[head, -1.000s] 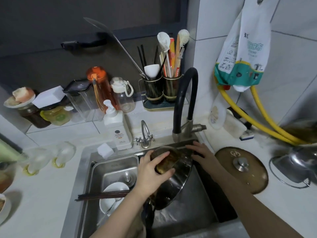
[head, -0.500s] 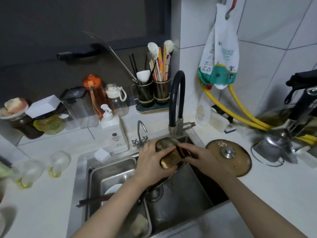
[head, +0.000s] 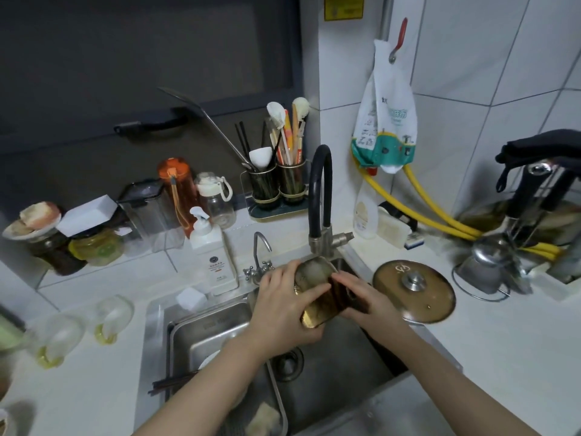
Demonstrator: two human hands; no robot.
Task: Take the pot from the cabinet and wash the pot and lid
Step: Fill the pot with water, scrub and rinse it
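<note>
A steel pot (head: 317,305) with a browned, golden base is held tilted on its side over the sink (head: 157,341), just below the black faucet (head: 319,190). My left hand (head: 283,309) grips its left side, with fingers wrapped over the base. On the pot's right side is my right hand (head: 361,297), pressed against it. The round brownish lid (head: 415,291) with a metal knob lies flat on the white counter right of the sink, apart from both hands. I cannot tell whether water is running.
A steel basin insert (head: 207,328) in the sink's left half holds a plate and chopsticks. A white soap pump bottle (head: 213,259) and a small tap stand behind the sink. Metal cookware (head: 490,265) and yellow hoses (head: 440,221) crowd the right counter. Jars and bottles line the back left.
The pot has been lifted and turned, from leaning open in the sink to being held up under the faucet. My right hand moved from its rim onto its side.
</note>
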